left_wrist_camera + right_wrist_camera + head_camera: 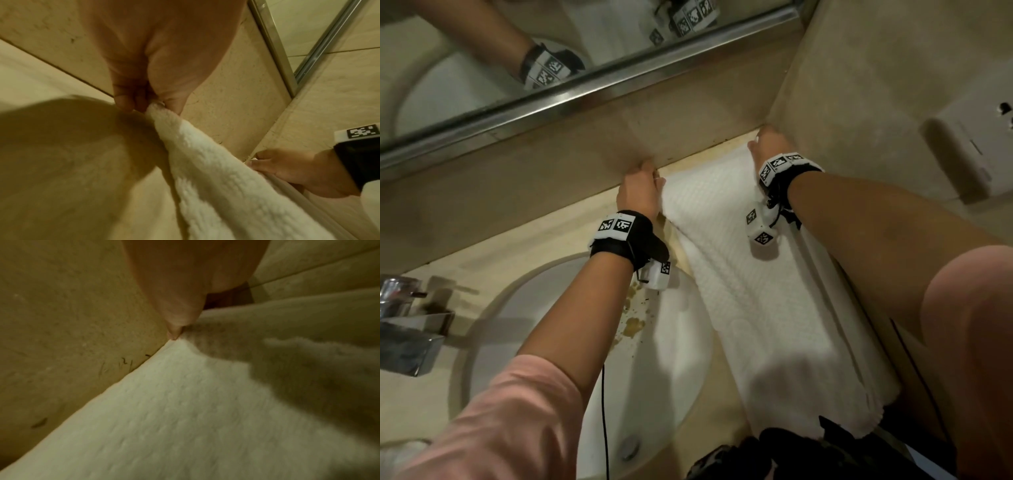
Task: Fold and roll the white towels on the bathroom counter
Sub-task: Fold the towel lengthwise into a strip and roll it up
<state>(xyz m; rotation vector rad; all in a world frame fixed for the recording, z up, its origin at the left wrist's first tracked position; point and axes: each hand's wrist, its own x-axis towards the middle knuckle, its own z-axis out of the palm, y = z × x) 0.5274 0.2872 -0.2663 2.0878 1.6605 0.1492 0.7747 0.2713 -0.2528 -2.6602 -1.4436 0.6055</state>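
At the center of the head view, a white towel (774,308) lies lengthwise on the beige counter (534,246), its near end hanging over the front edge and its far end against the back wall below the mirror (551,68). The left hand (640,188) pinches the far left corner between thumb and fingers, while the right hand (765,144) grasps the far right corner. Lower left sit a white sink (654,377) and chrome faucet (407,329).
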